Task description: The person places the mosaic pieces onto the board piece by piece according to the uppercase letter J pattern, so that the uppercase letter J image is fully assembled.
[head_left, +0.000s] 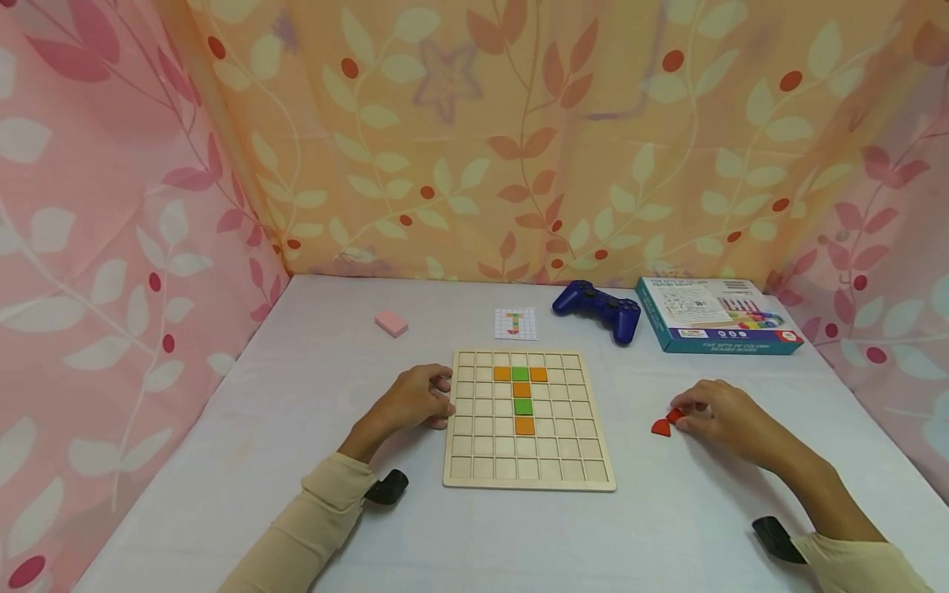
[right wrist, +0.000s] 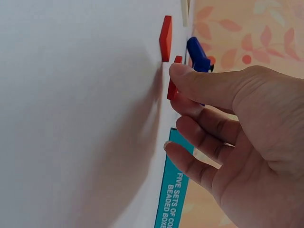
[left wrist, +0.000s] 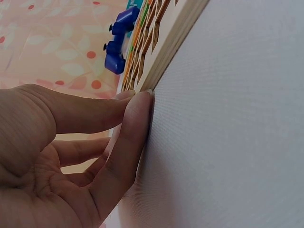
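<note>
A wooden grid board point(head_left: 474, 469) lies on the table, bearing orange squares point(head_left: 525, 426) and green squares point(head_left: 523, 407) in a T shape. At its left edge, the left hand point(head_left: 411, 399) pinches the rim between thumb and finger, seen closer in the left wrist view. To the right of the board, the right hand point(head_left: 722, 416) holds a small red piece point(right wrist: 171, 89) between thumb and fingertips, just off the table. A second red piece point(head_left: 661, 428), shaped like a quarter circle, lies on the cloth beside that hand. The fingers partly cover the held piece.
Behind the board lies a pattern card point(head_left: 515, 324) with a coloured figure on a grid. A pink block point(head_left: 391, 324) is at the back left. A blue game controller point(head_left: 596, 310) and a teal-edged box point(head_left: 719, 317) stand at the back right, before a patterned curtain.
</note>
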`<control>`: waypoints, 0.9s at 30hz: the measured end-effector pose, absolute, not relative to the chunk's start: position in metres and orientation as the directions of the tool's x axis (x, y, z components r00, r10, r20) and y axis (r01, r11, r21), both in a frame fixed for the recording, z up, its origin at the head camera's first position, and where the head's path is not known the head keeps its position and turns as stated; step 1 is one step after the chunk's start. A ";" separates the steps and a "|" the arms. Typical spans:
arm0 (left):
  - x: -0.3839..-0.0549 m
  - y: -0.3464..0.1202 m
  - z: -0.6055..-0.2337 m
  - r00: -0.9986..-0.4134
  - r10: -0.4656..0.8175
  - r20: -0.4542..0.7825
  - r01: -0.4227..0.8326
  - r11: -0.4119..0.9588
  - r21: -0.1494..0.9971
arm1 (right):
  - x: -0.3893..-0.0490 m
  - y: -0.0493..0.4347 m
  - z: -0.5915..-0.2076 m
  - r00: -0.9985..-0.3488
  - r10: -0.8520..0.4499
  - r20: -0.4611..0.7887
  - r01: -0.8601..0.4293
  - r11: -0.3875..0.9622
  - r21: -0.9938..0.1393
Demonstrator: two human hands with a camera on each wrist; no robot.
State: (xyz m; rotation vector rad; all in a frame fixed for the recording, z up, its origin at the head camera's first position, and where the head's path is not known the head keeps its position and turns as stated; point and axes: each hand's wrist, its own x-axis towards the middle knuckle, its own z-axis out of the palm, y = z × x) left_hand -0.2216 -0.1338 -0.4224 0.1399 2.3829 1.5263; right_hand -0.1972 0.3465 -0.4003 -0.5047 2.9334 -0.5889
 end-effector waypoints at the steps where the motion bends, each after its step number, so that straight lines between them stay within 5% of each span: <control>1: -0.221 -0.134 -0.422 -0.948 0.243 -0.204 -0.083 0.428 0.900 | -0.197 0.345 -0.399 -0.939 -0.342 -0.037 -0.301 0.868 -0.396; 13: -0.222 -0.135 -0.423 -0.946 0.246 -0.209 -0.087 0.431 0.898 | -0.201 0.301 -0.390 -0.926 -0.367 -0.084 -0.288 0.835 -0.468; 27: -0.221 -0.134 -0.422 -0.948 0.238 -0.210 -0.092 0.427 0.900 | -0.206 0.244 -0.389 -0.853 -0.520 -0.036 -0.449 0.769 -0.455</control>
